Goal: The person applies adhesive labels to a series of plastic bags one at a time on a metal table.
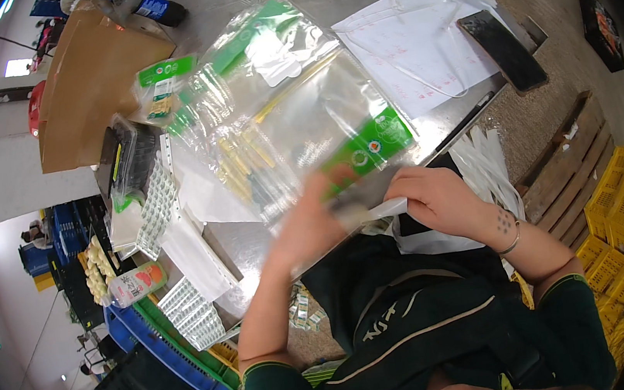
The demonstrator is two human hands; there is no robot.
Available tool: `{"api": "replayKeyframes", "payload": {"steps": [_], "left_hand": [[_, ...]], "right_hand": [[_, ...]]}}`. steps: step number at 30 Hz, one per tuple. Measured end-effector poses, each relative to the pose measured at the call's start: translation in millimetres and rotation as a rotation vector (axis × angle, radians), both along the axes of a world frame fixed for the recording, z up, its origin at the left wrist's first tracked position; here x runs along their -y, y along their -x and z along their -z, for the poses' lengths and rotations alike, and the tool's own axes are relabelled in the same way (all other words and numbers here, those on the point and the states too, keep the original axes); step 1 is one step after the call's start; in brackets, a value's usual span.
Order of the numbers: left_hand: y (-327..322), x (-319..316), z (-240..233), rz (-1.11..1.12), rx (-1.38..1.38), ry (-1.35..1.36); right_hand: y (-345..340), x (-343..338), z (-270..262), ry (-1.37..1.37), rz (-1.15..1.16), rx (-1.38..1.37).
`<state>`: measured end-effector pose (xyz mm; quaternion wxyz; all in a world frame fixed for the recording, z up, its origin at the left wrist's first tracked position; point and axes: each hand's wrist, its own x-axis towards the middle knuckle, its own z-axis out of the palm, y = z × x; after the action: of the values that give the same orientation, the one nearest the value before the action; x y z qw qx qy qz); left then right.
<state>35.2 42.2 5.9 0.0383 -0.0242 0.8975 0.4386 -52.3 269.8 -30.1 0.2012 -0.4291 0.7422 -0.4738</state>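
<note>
My left hand is motion-blurred at the near edge of the metal table. It overlaps the green band of a clear plastic bag, and what its fingers hold is unclear. My right hand pinches a white strip that stretches toward the left hand. Below the right hand, a white sheet or bag hangs at the table edge. The clear bags lie stacked and overlapping in front of me, with green printed bands. On top of them rests a white card.
Right of the bags are written paper sheets, a smartphone and a black pen. Sheets of small labels, a cardboard box and a cola bottle sit leftward. White strips hang off the edge. Yellow crates stand at right.
</note>
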Motion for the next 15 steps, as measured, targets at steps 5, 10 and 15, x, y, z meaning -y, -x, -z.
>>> {"api": "replayKeyframes", "payload": {"steps": [5,10,15], "left_hand": [[12.9,-2.3,-14.2,-0.274,0.061,-0.119],[71.2,31.1,23.6,-0.543,-0.007,0.136],[57.6,15.8,27.6,-0.267,-0.358,0.610]], "right_hand": [[0.8,-17.0,2.3,-0.315,0.189,0.606],[-26.4,-61.5,28.6,-0.209,0.039,1.052],[-14.1,-45.8,-2.8,0.244,-0.209,0.529]]}}
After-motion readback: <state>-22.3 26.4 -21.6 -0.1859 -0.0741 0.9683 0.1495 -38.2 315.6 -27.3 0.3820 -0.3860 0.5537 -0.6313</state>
